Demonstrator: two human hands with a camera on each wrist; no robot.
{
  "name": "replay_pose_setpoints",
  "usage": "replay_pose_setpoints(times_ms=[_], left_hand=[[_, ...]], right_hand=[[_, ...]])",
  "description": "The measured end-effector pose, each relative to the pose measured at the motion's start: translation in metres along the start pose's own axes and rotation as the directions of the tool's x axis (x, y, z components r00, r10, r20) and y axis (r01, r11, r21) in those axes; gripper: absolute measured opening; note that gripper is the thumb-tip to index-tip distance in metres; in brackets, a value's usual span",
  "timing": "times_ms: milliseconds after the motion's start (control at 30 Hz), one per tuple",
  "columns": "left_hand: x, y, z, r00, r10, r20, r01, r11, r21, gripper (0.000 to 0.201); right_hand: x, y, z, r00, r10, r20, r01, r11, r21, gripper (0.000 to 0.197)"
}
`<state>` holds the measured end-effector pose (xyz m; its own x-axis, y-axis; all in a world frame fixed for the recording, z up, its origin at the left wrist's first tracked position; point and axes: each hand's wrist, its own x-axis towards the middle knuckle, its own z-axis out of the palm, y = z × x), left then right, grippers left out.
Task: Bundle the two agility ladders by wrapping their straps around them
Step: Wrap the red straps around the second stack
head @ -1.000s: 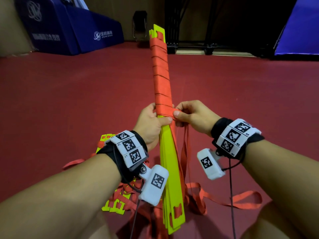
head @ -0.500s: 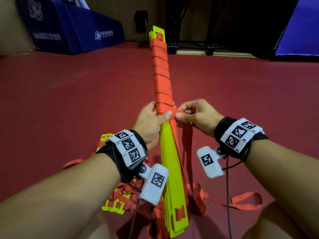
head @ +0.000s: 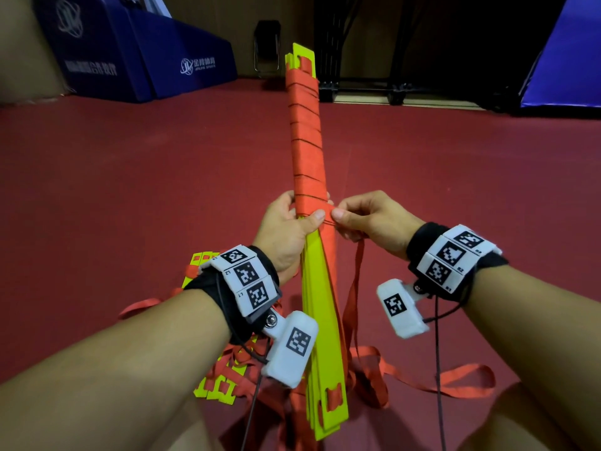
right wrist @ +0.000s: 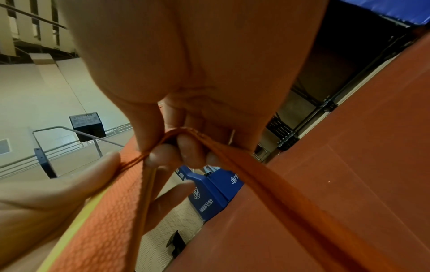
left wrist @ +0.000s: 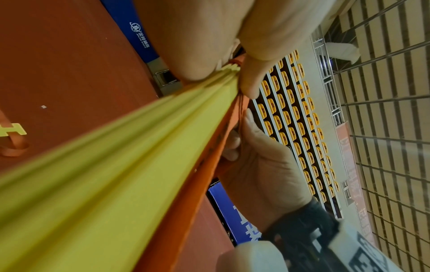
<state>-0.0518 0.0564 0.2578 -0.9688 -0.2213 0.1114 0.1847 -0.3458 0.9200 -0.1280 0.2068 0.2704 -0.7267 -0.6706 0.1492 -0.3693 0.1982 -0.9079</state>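
A stack of yellow ladder rungs (head: 320,307) points away from me, its far half wound in orange strap (head: 307,148). My left hand (head: 287,229) grips the stack at the lowest wrap, thumb pressed across the strap. My right hand (head: 364,219) pinches the loose orange strap (right wrist: 232,158) right beside the stack; the strap hangs down from it to the floor. The left wrist view shows the yellow rungs (left wrist: 121,165) running under my thumb. A second ladder (head: 214,379), yellow rungs tangled in orange strap, lies on the floor beneath my left forearm.
Red floor (head: 130,190) lies all round. Loose strap loops (head: 455,382) trail on the floor at lower right. Blue padded mats (head: 146,60) stand at the back left, another blue mat (head: 566,60) at the back right, and a dark metal rack (head: 357,86) behind the bundle.
My right hand has drawn the strap across to the stack's right edge, closer to my left thumb. The left hand keeps its grip in the same place.
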Motion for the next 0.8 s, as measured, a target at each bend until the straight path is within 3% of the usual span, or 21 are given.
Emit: replay_pose_setpoints(times_ms=[167,533,667,800], left_hand=[[0.000,0.001,0.001,0.999,0.008,-0.043,-0.007,1.000,0.027,0.030],[-0.001,0.007,0.003,1.000,0.005,-0.026,-0.005,1.000,-0.023,0.023],[0.001,0.005,0.001,0.995,0.034,-0.098,-0.034,0.999,0.002,0.027],[0.004,-0.005,-0.005,0.980,0.055,-0.190,-0.022,0.984,0.174,0.037]], right_hand=[[0.002,0.001,0.000,0.999,-0.016,-0.036,0.018,0.998,0.056,0.022],[0.001,-0.001,0.011,0.999,0.015,-0.047,-0.002,0.962,0.273,0.020],[0.002,-0.007,0.014,0.991,-0.032,-0.128,0.064,0.966,0.252,0.022],[0.002,-0.008,0.017,0.978,-0.054,-0.204,0.087,0.984,0.157,0.021]])
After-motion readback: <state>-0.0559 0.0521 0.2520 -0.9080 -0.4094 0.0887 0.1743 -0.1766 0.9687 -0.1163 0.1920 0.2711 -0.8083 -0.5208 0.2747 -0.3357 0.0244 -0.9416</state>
